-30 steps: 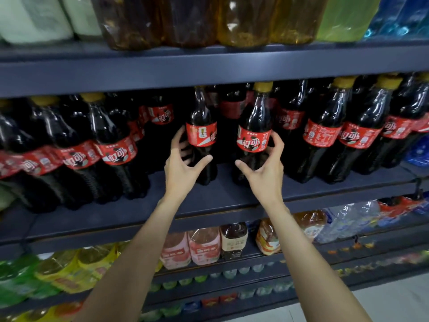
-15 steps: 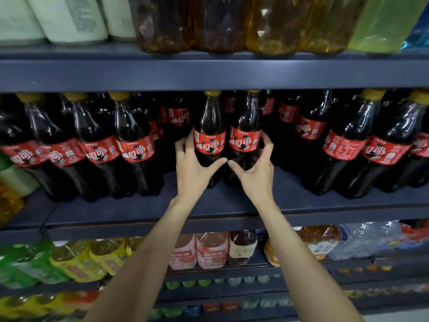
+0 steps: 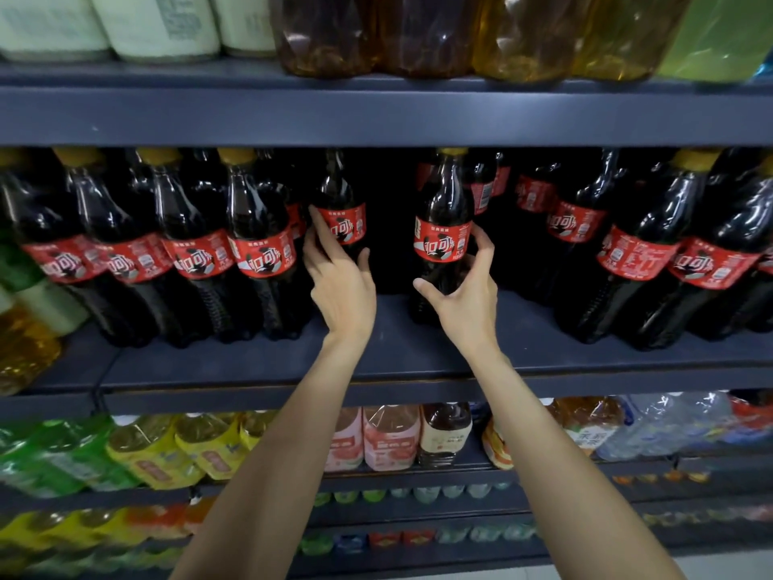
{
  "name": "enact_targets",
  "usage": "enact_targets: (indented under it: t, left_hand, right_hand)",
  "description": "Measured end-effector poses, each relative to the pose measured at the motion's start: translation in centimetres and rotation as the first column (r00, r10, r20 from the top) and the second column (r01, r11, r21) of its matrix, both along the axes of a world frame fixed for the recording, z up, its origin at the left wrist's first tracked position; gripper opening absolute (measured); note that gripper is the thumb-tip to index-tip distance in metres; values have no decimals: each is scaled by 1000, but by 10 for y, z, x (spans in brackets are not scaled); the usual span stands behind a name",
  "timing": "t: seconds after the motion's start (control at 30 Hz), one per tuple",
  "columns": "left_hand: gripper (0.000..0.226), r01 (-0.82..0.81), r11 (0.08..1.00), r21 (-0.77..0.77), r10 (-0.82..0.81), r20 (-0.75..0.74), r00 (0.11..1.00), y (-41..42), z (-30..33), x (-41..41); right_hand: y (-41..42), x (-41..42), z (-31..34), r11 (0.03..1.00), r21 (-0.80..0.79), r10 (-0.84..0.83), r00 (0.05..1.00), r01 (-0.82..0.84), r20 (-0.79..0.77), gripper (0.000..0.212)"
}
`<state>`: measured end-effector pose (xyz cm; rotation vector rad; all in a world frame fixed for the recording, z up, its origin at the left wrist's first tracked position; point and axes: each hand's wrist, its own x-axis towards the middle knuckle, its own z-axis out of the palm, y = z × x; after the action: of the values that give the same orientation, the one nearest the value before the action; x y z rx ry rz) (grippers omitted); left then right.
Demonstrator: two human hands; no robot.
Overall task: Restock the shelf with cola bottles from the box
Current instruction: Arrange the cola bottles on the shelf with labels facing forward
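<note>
Two dark cola bottles with red labels stand on the middle shelf [image 3: 397,357]. My left hand [image 3: 339,286] wraps around the left cola bottle [image 3: 341,198], set deeper on the shelf, with the index finger lying up along its label. My right hand [image 3: 466,301] grips the lower body of the right cola bottle [image 3: 443,228], which has a yellow cap and stands nearer the front. A dark gap separates the two bottles. Rows of matching cola bottles fill the shelf on the left [image 3: 188,253] and on the right [image 3: 640,261]. No box is in view.
The upper shelf [image 3: 376,115] hangs just above the cola caps and carries amber bottles [image 3: 418,35] and pale ones [image 3: 159,23]. Below are yellow bottles [image 3: 175,445], pink ones [image 3: 389,437] and clear water bottles [image 3: 669,424].
The two held bottles stood side by side and are now apart: the left one has gone left and deeper, the right one to the right. The view has come closer to the shelf.
</note>
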<state>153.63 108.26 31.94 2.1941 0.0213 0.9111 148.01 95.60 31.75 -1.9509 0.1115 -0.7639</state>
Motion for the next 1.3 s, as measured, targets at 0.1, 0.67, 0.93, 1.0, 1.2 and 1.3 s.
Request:
enact_targets:
  t: [0.1, 0.67, 0.93, 1.0, 1.2, 1.3]
  left_hand:
    - [88, -16, 998, 65, 14, 20, 1000, 0, -5, 3]
    - [71, 107, 964, 242, -147, 156, 977, 25, -16, -11]
    - [56, -9, 996, 89, -35, 474, 880, 88, -15, -42]
    - [62, -41, 997, 59, 14, 411, 912, 100, -11, -37]
    - [66, 32, 999, 29, -39, 282, 959, 103, -10, -36]
    - [57, 8, 1000, 7, -10, 369, 929, 92, -8, -45]
  right_hand:
    - [5, 1, 0, 1000, 8, 5, 1000, -5, -3, 94]
    - [12, -1, 0, 996, 19, 82, 997, -82, 5, 94]
    - [70, 5, -5, 958, 64, 278, 960, -280, 31, 93]
    - [83, 9, -6, 956, 49, 286, 957, -288, 37, 92]
    - [101, 18, -9, 970, -56, 239, 968, -236, 78, 91]
    - [99, 18, -11, 961, -69, 273, 960, -269, 63, 93]
